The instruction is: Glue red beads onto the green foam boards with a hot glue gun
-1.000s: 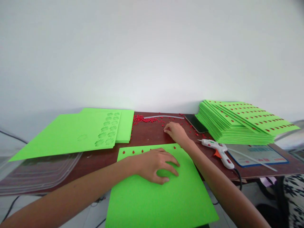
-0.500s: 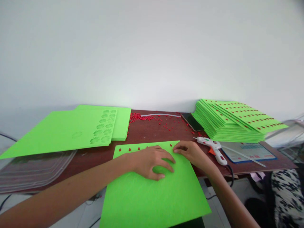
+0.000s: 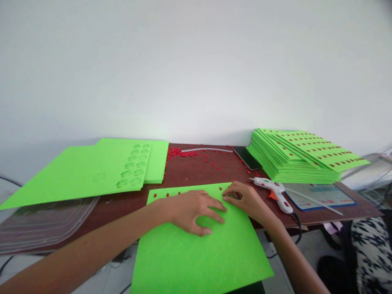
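The left hand (image 3: 199, 212), open with its fingers spread, is being rested palm down on the green sheet (image 3: 196, 253). The right hand (image 3: 241, 196) is being held at the sheet's far edge, near its right corner, with the fingertips drawn in and lowered to the surface; whether a bead is being pinched there cannot be told. The sheet is being supported partly by the table (image 3: 196, 173), its near part reaching past the table's edge. Along its far edge red beads (image 3: 167, 195) are being shown in a row, partly covered by the left hand.

By its look, the sheet is being judged light, thin and pliable, likely to sag where unsupported; its side edges are being judged the best hold, away from the beads. The beads are being judged light and easily dropped, best pinched by their sides.

Beyond the sheet, loose beads (image 3: 174, 152) are being seen scattered beside a white stick (image 3: 208, 149). To its right, a glue gun (image 3: 275, 188) is being seen lying, with a phone (image 3: 247, 158) and a beaded stack (image 3: 294, 172) farther back. To its left, other green sheets (image 3: 92, 165) are being propped above a clear lid (image 3: 45, 228).
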`<state>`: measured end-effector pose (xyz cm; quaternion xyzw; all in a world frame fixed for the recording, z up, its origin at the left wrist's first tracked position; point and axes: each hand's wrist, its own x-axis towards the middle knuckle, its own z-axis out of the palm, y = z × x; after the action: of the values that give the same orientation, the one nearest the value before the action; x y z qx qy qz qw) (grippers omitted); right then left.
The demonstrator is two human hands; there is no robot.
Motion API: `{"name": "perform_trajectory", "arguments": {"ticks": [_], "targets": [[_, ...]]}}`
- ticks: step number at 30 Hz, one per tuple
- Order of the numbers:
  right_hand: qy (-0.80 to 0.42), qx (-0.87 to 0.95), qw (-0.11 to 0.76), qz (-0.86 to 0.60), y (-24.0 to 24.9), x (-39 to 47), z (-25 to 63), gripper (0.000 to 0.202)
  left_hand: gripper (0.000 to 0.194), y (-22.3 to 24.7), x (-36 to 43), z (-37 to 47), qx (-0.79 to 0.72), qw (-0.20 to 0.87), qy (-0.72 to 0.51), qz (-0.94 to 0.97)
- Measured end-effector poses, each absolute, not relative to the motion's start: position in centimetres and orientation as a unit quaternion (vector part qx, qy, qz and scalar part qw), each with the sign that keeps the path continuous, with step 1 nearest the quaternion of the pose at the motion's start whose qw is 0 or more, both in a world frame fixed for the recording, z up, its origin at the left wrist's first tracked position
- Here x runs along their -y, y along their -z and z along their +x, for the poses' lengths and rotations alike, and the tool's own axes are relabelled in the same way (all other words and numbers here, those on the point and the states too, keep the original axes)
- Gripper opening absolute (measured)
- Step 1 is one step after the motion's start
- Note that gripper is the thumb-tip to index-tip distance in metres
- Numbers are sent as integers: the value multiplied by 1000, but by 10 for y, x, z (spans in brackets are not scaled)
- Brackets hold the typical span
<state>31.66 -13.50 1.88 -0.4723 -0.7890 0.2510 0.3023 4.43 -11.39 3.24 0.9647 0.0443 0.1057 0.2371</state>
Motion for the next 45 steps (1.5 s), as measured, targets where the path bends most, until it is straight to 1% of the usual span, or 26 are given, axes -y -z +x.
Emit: {"name": "perform_trajectory", "arguments": {"ticks": [4,6,10,19,24,28,36,45], "targets": [[-238,791,350,-442,-22,120,305,10,59,-34,119,45,-34,234,-96,967],[-242,793,355,-432,-20,113,298,10,61,-33,120,46,-37,234,-93,967],[-261,793,344,-429,-9,105,291,8,62,-30,120,46,-35,237,-94,966],[-239,792,348,-440,-2,105,290,7,60,-30,120,46,-38,238,-97,966],[-240,794,349,-435,-5,108,291,14,61,-29,119,46,-32,236,-107,965],[-213,803,362,-423,-12,115,292,17,61,-28,119,46,-36,238,-109,964],[-177,823,330,-427,-17,121,289,22,61,-29,120,46,-45,242,-102,964],[-149,827,311,-444,-15,121,289,20,61,-29,120,47,-44,240,-101,964]]}}
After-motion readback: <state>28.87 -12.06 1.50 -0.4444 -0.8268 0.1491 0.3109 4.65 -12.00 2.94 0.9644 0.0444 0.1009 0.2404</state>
